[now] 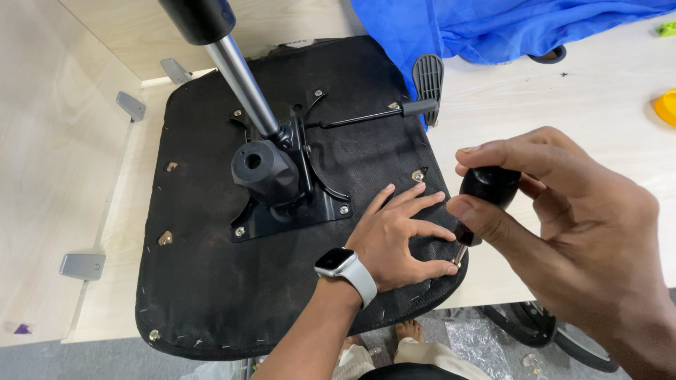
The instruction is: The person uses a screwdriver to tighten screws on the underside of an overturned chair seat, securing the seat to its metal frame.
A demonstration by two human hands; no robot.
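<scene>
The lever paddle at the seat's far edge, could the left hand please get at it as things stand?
Probably yes. The left hand lies flat on the seat near its right edge, and bare fabric runs from it to the paddle. Only the thin lever rod crosses nearby.

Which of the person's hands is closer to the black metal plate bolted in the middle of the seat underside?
Left. The left hand rests flat on the fabric just right of the black mounting plate; the right hand, gripping a screwdriver, is farther out past the seat edge.

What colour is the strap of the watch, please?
The strap is white, seen in the head view.
</scene>
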